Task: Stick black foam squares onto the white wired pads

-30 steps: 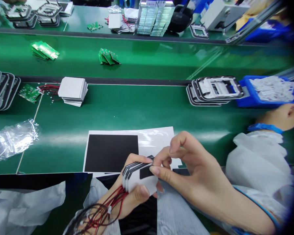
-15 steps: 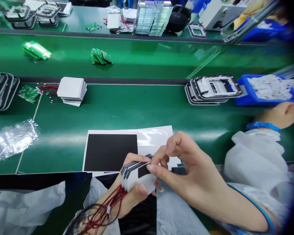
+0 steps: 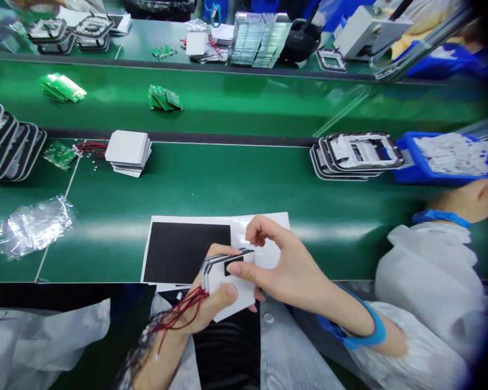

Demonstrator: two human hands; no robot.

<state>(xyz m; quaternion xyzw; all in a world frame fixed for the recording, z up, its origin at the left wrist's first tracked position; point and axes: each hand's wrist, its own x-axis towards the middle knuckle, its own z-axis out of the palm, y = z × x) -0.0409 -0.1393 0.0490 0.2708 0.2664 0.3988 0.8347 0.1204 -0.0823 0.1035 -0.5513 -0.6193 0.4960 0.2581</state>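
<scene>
My left hand (image 3: 215, 303) is closed around a small stack of flat white panels (image 3: 223, 298), its thumb lying across the top one. Thin red and black wires (image 3: 179, 311) trail from the stack over my left wrist. On the top panel, near its upper edge, is a small black patch (image 3: 233, 265). The thumb of my right hand (image 3: 280, 260) rests on this patch. Its index finger is curled above the panel's far edge, apart from the thumb, and nothing shows between them. Behind the hands, a black rectangular sheet (image 3: 189, 252) lies on white sheets (image 3: 282, 222) on the green table.
A stack of white panels with red wires (image 3: 128, 149) sits at the back left, near a green circuit board (image 3: 60, 155). Frames (image 3: 355, 154) and a blue bin (image 3: 410, 157) stand at right. A clear plastic bag (image 3: 36, 227) lies left. A co-worker's arm (image 3: 463, 203) reaches in at right.
My right hand has gone from a pinch at the patch's edge to its thumb lying on the patch, with the index finger lifted away. The view has shifted slightly.
</scene>
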